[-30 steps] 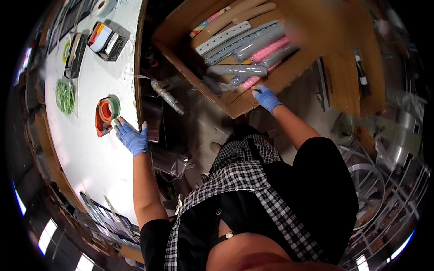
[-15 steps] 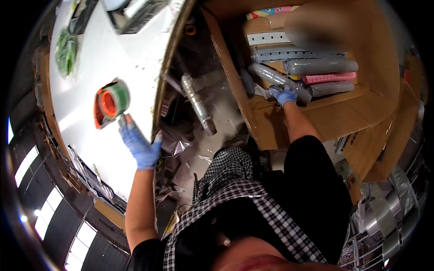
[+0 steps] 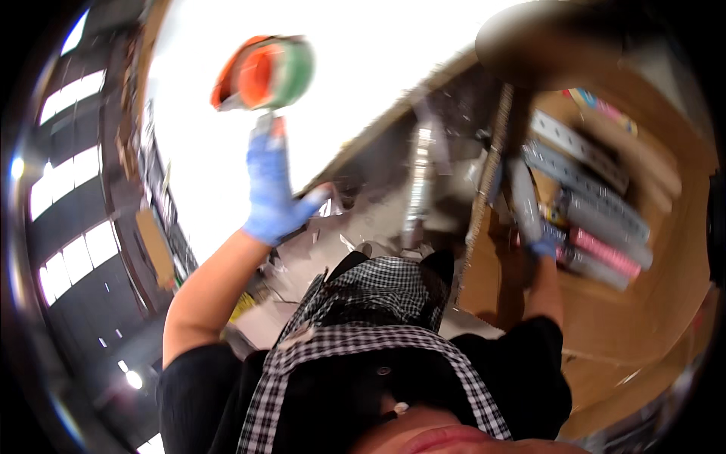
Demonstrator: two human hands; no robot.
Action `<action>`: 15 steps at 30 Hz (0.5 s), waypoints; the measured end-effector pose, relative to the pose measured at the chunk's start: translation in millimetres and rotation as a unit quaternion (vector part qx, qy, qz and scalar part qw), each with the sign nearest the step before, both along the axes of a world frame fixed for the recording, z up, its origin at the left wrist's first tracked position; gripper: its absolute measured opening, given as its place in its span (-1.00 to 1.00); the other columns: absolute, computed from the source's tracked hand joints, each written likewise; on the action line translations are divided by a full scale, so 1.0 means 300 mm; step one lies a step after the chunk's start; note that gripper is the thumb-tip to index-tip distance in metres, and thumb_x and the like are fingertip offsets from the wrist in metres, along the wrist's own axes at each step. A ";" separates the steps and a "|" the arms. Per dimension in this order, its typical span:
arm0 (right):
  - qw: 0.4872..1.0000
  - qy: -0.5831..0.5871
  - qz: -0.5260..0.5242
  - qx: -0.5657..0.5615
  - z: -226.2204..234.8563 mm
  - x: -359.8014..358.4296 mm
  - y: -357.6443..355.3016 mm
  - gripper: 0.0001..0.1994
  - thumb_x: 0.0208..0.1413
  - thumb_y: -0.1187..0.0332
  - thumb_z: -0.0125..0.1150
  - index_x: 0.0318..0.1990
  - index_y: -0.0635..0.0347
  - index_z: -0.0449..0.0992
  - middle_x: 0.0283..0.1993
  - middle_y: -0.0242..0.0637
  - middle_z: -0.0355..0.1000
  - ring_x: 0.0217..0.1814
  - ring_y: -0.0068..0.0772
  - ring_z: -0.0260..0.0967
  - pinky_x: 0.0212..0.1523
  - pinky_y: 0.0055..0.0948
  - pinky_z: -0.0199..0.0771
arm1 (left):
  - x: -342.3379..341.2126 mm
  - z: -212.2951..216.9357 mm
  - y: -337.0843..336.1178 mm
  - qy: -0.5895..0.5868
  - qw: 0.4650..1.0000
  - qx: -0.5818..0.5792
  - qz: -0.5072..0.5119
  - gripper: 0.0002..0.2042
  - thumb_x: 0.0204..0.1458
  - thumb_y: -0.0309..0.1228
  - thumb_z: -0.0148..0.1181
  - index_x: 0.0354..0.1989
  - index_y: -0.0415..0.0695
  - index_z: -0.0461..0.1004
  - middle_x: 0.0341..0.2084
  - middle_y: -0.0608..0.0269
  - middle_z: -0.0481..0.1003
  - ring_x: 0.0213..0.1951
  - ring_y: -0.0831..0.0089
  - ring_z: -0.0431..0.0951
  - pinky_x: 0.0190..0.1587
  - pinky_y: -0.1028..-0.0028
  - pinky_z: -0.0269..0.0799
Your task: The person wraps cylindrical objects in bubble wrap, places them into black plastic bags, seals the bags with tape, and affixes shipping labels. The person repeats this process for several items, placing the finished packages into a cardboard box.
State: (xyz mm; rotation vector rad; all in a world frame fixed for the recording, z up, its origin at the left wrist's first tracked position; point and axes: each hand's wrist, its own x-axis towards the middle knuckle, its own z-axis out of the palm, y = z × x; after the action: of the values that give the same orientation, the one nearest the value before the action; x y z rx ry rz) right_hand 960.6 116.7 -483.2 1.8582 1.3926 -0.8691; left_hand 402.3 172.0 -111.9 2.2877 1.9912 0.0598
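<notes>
My left hand (image 3: 272, 189), in a blue glove, rests flat on the white table (image 3: 393, 68) with its thumb spread out over the table's edge. Its fingertips almost touch an orange and green tape dispenser (image 3: 261, 72). My right hand (image 3: 543, 246), also gloved in blue, reaches into an open cardboard box (image 3: 605, 318) and grips the lower end of a grey tube-shaped packet (image 3: 522, 198). That packet stands at a different angle from the ones beside it. The picture is blurred by motion.
Several grey packets (image 3: 597, 197) and a pink one (image 3: 605, 253) lie side by side in the box. A dark round shape (image 3: 552, 34) hangs over the top right. Metal parts (image 3: 420, 181) sit under the table's edge. Bright windows (image 3: 72, 197) run along the left.
The view has swung and closed in on the table's edge. My left hand stays flat beside the tape dispenser. My right hand has closed on a grey packet and tilted it out of the row.
</notes>
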 end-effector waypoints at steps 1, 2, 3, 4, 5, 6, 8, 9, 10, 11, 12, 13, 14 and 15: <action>1.000 -0.002 0.004 0.021 0.018 0.015 -0.035 -0.23 -0.22 0.08 0.46 0.22 0.19 0.41 0.24 0.03 0.38 0.26 -0.02 0.37 0.21 -0.23 0.38 | -0.006 0.000 -0.002 -0.019 1.000 0.018 0.004 0.04 -0.24 -0.16 0.40 0.40 -0.36 -0.06 0.36 -0.33 -0.03 0.38 -0.21 -0.02 0.38 -0.01 -0.08; 0.999 -0.008 0.014 0.052 0.046 0.036 -0.068 -0.19 -0.26 0.08 0.48 0.23 0.22 0.39 0.23 0.06 0.38 0.25 -0.02 0.38 0.21 -0.24 0.37 | -0.017 0.012 -0.020 -0.032 0.999 0.026 0.021 0.05 -0.26 -0.12 0.40 0.39 -0.36 -0.04 0.35 -0.34 -0.01 0.38 -0.21 -0.01 0.38 -0.03 -0.07; 0.994 0.104 -0.032 0.012 0.134 0.038 -0.051 -0.19 -0.22 0.02 0.45 0.21 0.30 0.40 0.18 0.12 0.41 0.20 -0.05 0.42 0.15 -0.19 0.42 | -0.012 0.028 -0.041 -0.023 0.998 0.006 0.057 0.06 -0.26 -0.07 0.40 0.38 -0.36 -0.03 0.35 -0.35 -0.01 0.38 -0.22 -0.01 0.38 -0.05 -0.09; 0.960 0.127 -0.243 -0.056 0.251 0.026 -0.018 -0.19 -0.17 -0.05 0.39 0.20 0.36 0.40 0.16 0.09 0.43 0.15 -0.12 0.44 0.06 -0.15 0.46 | -0.015 0.051 -0.055 -0.033 0.996 -0.012 0.078 0.06 -0.23 -0.02 0.38 0.39 -0.36 -0.04 0.36 -0.33 -0.03 0.40 -0.21 -0.05 0.40 -0.06 -0.13; 0.987 0.034 -0.133 -0.087 0.298 0.114 -0.036 -0.19 -0.09 -0.10 0.32 0.19 0.41 0.39 0.13 0.03 0.45 0.06 -0.18 0.45 -0.01 -0.16 0.48 | -0.038 0.063 -0.072 -0.043 0.995 -0.020 0.092 0.05 -0.20 0.02 0.34 0.40 -0.34 -0.04 0.39 -0.29 -0.06 0.42 -0.19 -0.10 0.42 -0.04 -0.20; 0.983 0.072 -0.169 -0.023 0.436 0.092 -0.060 -0.28 -0.03 -0.05 0.32 0.11 0.45 0.45 0.01 0.00 0.49 -0.08 -0.17 0.45 -0.05 -0.16 0.48 | -0.019 0.064 -0.102 -0.061 0.993 -0.030 0.096 0.04 -0.19 0.02 0.31 0.41 -0.31 -0.06 0.40 -0.27 -0.09 0.44 -0.16 -0.16 0.44 -0.03 -0.26; 0.966 0.089 -0.234 0.066 0.612 0.110 -0.100 -0.31 0.00 -0.03 0.31 0.10 0.46 0.46 -0.02 0.00 0.49 -0.10 -0.16 0.44 -0.05 -0.16 0.48 | -0.043 0.063 -0.119 -0.148 0.984 0.008 0.099 0.00 -0.18 -0.05 0.32 0.41 -0.29 -0.04 0.41 -0.28 -0.10 0.45 -0.14 -0.18 0.45 0.01 -0.27; 0.947 0.102 -0.283 0.111 0.707 0.121 -0.111 -0.32 0.01 -0.02 0.31 0.09 0.47 0.46 -0.03 -0.01 0.49 -0.11 -0.16 0.43 -0.04 -0.17 0.48 | -0.049 0.071 -0.127 -0.147 0.984 -0.009 0.096 0.00 -0.17 -0.05 0.32 0.42 -0.26 -0.05 0.41 -0.26 -0.10 0.45 -0.13 -0.19 0.45 0.01 -0.29; 0.925 0.121 -0.325 0.157 0.807 0.119 -0.098 -0.33 0.02 -0.01 0.30 0.08 0.48 0.47 -0.04 -0.01 0.49 -0.13 -0.16 0.43 -0.04 -0.17 0.48 | -0.050 0.072 -0.135 -0.145 0.985 -0.021 0.094 0.00 -0.16 -0.03 0.31 0.42 -0.27 -0.05 0.41 -0.24 -0.08 0.45 -0.13 -0.18 0.45 -0.01 -0.32; 0.898 0.150 -0.359 0.206 0.896 0.091 -0.059 -0.34 0.03 0.00 0.30 0.07 0.48 0.47 -0.06 -0.01 0.49 -0.14 -0.15 0.42 -0.04 -0.17 0.48 | -0.057 0.085 -0.147 -0.130 0.987 -0.026 0.096 -0.02 -0.14 -0.03 0.27 0.41 -0.29 -0.04 0.41 -0.22 -0.06 0.46 -0.11 -0.18 0.45 -0.04 -0.34; 0.859 0.174 -0.404 0.263 1.036 0.040 -0.078 -0.36 0.05 0.01 0.29 0.06 0.49 0.47 -0.07 -0.01 0.49 -0.15 -0.15 0.42 -0.04 -0.17 0.48 | -0.063 0.098 -0.138 -0.145 0.986 -0.027 0.083 -0.06 -0.12 -0.05 0.23 0.40 -0.30 -0.01 0.41 -0.21 -0.05 0.46 -0.09 -0.17 0.45 -0.05 -0.35; 0.825 0.201 -0.413 0.328 1.164 -0.030 -0.075 -0.37 0.06 0.02 0.29 0.05 0.50 0.48 -0.08 -0.01 0.49 -0.16 -0.15 0.41 -0.04 -0.17 0.48 | -0.072 0.081 -0.151 -0.167 0.984 0.006 0.068 -0.08 -0.11 -0.07 0.22 0.40 -0.30 0.02 0.40 -0.21 -0.04 0.45 -0.09 -0.15 0.45 -0.05 -0.36; 0.790 0.264 -0.398 0.385 1.332 -0.168 -0.005 -0.41 0.04 0.19 0.36 0.11 0.52 0.43 0.02 0.01 0.44 -0.08 -0.12 0.41 0.03 -0.20 0.47 | -0.070 0.108 -0.155 -0.158 0.984 -0.015 0.080 -0.09 -0.12 -0.05 0.22 0.39 -0.29 0.05 0.40 -0.19 -0.02 0.45 -0.09 -0.13 0.45 -0.05 -0.37; 0.787 0.251 -0.341 0.448 1.427 -0.223 0.013 -0.37 0.07 0.22 0.34 0.19 0.51 0.34 0.07 0.00 0.41 -0.04 -0.12 0.39 0.08 -0.20 0.44 | -0.077 0.121 -0.149 -0.173 0.983 -0.010 0.061 -0.10 -0.10 -0.02 0.21 0.39 -0.28 0.07 0.40 -0.17 -0.01 0.45 -0.08 -0.13 0.45 -0.03 -0.37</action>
State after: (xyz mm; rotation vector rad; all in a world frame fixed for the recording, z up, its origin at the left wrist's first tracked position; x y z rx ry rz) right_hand 893.7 120.8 -55.0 3.1754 1.6104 -1.2340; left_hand 379.3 127.3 -75.6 1.9757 1.9320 0.4159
